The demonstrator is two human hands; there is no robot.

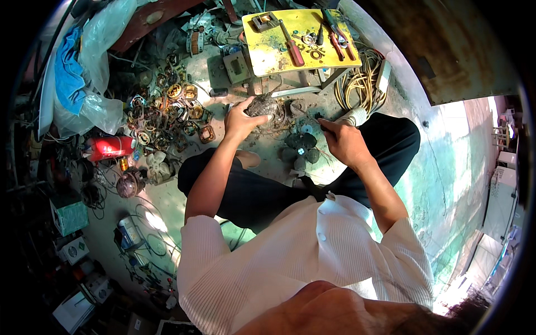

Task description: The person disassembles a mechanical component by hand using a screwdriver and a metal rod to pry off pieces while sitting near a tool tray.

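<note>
My left hand [241, 118] grips a round, dirty motor core [267, 109] wound with wire, holding it on the floor in front of my knees. My right hand [343, 142] is closed around a thin dark tool [317, 118] whose tip points at the motor core. A small dark fan blade [300, 151] lies on the floor between my hands. My forearms come up from a white ribbed shirt, and my legs in dark trousers are folded beneath them.
A yellow stool-like table [268, 50] ahead carries a red-handled screwdriver [291, 44], pliers [338, 36] and small parts. Several copper coils [167, 111] are piled at left beside a red canister [111, 148]. Coiled cable [360, 84] lies at right. Boxes crowd the left.
</note>
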